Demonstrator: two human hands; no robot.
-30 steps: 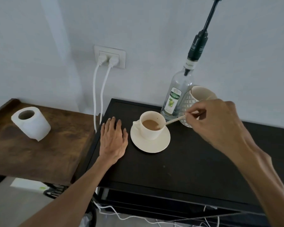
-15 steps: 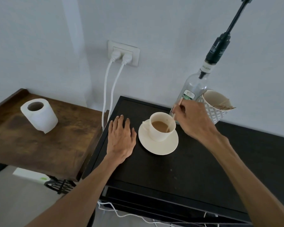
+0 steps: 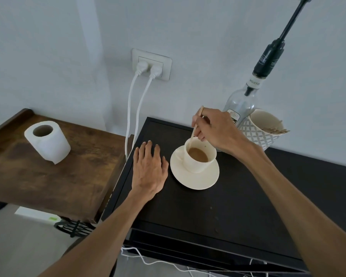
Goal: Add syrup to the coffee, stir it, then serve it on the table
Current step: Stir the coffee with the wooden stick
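- The coffee cup [image 3: 200, 155] sits on its saucer [image 3: 195, 176] on the black counter [image 3: 218, 206].
- Right hand [image 3: 218, 130] pinches a wooden stirrer [image 3: 196, 125], tip dipped in the cup: stirring is in hand.
- Left hand [image 3: 149, 168] lies flat, fingers relaxed, just beside the saucer.
- Next, I judge: lift the stirrer out, then carry cup and saucer level.

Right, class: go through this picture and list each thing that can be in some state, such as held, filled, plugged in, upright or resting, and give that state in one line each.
Right hand: pinches the wooden stirrer.
Wooden stirrer: tilted, lower end inside the cup.
Cup: upright on the saucer, partly filled with coffee.
Saucer: flat on the black table.
Left hand: flat on the black table, holding nothing.
Syrup bottle: upright, pump fitted.
Two plugs: plugged in.
Paper roll: standing on end.
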